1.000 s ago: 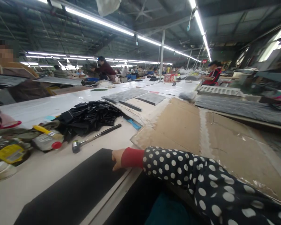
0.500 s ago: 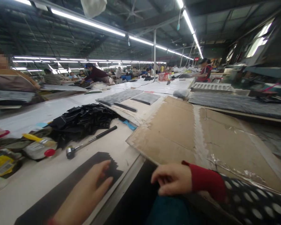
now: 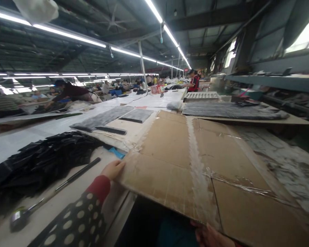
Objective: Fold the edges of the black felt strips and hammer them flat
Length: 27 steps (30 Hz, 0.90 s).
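Note:
A large flattened cardboard sheet (image 3: 167,168), creased and taped, lies in front of me. My left hand (image 3: 113,169) grips its left corner, with the fingers partly hidden by the board. At the near edge, low in the view, my right hand (image 3: 212,236) holds the sheet from below; much of it is cut off or in shadow. Left of my left hand lies a hammer (image 3: 78,174) with a dark handle and a metal head. Beyond it is a heap of black cut pieces (image 3: 46,157). Part of a dark flat strip shows beneath my left sleeve.
Grey panels (image 3: 105,118) and dark strips (image 3: 110,130) lie on the table past the cardboard. A blue scrap (image 3: 117,152) touches its left side. Grey stacked sheets (image 3: 229,110) sit at the back right. Several people work at tables farther off.
My left hand has gone from above the dark strip to the cardboard's left corner. My right hand has moved down to the near edge. The view has turned right.

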Available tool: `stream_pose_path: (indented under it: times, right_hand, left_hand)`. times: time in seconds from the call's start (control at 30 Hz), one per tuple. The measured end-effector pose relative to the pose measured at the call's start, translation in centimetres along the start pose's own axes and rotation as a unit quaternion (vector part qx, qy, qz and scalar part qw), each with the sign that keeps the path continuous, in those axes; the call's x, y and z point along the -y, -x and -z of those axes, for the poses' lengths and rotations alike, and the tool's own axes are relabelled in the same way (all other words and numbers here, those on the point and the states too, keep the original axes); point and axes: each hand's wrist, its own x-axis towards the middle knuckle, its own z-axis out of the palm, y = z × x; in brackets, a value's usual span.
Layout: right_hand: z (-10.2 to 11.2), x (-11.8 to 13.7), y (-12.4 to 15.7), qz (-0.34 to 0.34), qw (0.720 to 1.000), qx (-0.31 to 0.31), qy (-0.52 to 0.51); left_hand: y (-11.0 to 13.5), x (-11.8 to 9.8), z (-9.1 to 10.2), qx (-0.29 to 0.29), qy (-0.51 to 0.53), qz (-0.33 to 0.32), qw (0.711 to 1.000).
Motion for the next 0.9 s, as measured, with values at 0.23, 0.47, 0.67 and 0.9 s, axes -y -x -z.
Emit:
stream_pose_path:
  times: [0.23,0.47,0.67,0.9]
  right_hand:
    - [-1.1,0.3,0.0,0.030,0.998,-0.046,-0.045]
    - [-1.2,0.4,0.5,0.049,0.994,-0.028,-0.088]
    - [0.5,-0.2,1.1,0.041,0.986,0.034,-0.155]
    - [1.2,-0.7,1.2,0.049,0.990,0.025,-0.131]
  left_hand:
    - [-0.6,-0.7,-0.7,-0.014,-0.063,-0.001,0.998]
    - [1.1,-2.5,0.7,-0.070,-0.098,-0.030,0.992]
    - [3.6,-5.0,2.8,-0.106,-0.072,-0.056,0.990]
    - [4.1,-3.3,1.9,-0.085,-0.068,-0.040,0.993]
